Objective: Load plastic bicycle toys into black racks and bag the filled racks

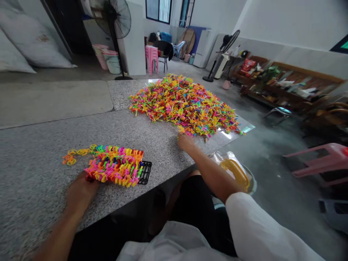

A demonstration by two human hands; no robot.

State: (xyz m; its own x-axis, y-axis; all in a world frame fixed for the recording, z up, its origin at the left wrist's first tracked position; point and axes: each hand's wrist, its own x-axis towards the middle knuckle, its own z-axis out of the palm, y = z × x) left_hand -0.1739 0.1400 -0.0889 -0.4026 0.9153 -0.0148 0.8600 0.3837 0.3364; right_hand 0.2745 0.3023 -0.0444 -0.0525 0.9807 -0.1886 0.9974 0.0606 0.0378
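On the speckled stone table, a black grid rack (146, 173) carries tight rows of small coloured plastic pieces (116, 165). My left hand (83, 190) is closed at the rack's near left corner; its fingertips are partly hidden by the pieces. A few loose yellow and orange pieces (78, 152) lie just left of the rack. My right hand (186, 141) reaches to the near edge of a big heap of mixed plastic pieces (185, 103). Its fingers are pinched, with a yellow piece (181, 129) showing at the tips.
Beside the table's right edge stands a tub (253, 185) with a yellow basket (236, 172) and clear plastic bags. A pink stool (323, 159) is further right. One standing fan (110, 14) is behind the table, and white sacks (32, 40) lean at the left.
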